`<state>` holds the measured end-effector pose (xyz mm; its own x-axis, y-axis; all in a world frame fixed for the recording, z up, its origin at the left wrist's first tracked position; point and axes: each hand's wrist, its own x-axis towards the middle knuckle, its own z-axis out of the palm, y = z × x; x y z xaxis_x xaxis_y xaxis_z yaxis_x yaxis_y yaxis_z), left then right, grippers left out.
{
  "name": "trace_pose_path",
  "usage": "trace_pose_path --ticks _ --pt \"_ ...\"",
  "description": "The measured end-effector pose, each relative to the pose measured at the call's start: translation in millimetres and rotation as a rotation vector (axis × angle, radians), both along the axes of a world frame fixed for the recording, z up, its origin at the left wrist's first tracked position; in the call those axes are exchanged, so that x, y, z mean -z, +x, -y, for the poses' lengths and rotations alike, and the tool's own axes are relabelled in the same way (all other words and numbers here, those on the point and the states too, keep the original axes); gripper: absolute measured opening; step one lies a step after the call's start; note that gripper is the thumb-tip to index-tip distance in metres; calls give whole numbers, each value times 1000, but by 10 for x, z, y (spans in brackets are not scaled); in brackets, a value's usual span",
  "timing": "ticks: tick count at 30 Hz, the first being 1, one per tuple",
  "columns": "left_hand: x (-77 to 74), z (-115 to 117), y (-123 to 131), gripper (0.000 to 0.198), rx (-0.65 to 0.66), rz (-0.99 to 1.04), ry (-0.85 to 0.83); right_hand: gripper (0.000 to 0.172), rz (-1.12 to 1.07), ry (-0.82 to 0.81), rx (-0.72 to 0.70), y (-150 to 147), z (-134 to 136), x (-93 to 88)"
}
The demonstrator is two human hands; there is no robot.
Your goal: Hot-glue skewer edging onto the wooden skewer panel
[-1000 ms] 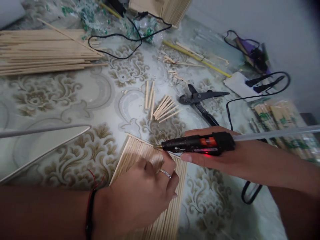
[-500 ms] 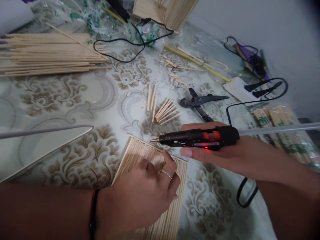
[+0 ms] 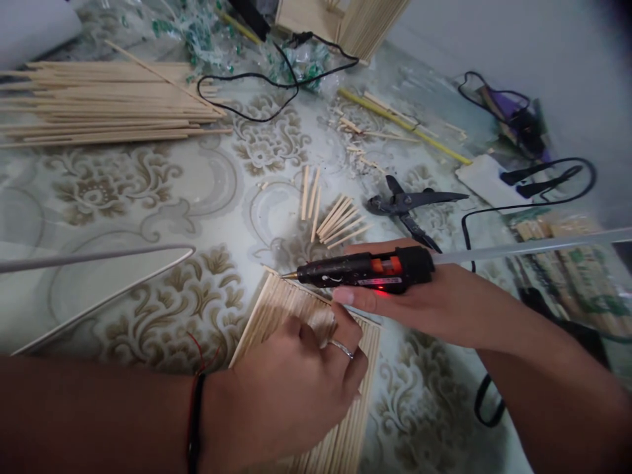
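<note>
My right hand (image 3: pixel 390 299) is wrapped round a black hot glue gun (image 3: pixel 340 268) with a lit red light; a clear glue stick (image 3: pixel 523 247) sticks out of its back. The metal nozzle points left, at the top edge of a panel of wooden sticks (image 3: pixel 269 313) laid side by side. On that panel rests my left hand (image 3: pixel 301 388), fingers curled and closed, the index fingertip pressed at the top edge close to the gun. Most of its other fingertips are hidden. Short cut sticks (image 3: pixel 337 217) lie just beyond the panel.
Dark cutting pliers (image 3: pixel 415 201) lie beyond the glue gun. Long wooden sticks (image 3: pixel 113 102) are piled at the far left. A white power strip (image 3: pixel 486 181) with black plugs stands at right, near bagged sticks (image 3: pixel 567 263). A black cable (image 3: pixel 247 77) loops at the back.
My right hand has brought the glue gun left and slightly down, so the nozzle is now at the panel's top edge. The whole view has shifted slightly; my left hand stays on the panel.
</note>
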<state>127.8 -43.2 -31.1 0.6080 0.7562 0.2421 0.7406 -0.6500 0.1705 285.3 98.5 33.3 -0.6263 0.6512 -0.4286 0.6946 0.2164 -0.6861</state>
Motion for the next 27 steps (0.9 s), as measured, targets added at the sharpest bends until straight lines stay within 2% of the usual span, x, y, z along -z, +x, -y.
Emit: trace_pose_path --ticks 6,10,14,19,27 --pt "-10 0 -5 30 2 -15 -11 24 -11 97 10 14 37 3" --pt "-18 13 -6 33 0 -27 -14 27 1 65 -24 40 35 13" --pt "-20 16 -5 31 9 -21 -11 30 18 115 -52 63 21 15" --pt "-41 -7 -2 32 21 -25 -34 23 -10 -70 -46 62 3 -30" --pt "-48 -7 -4 36 34 -57 -46 26 -73 -159 -20 85 16 -69"
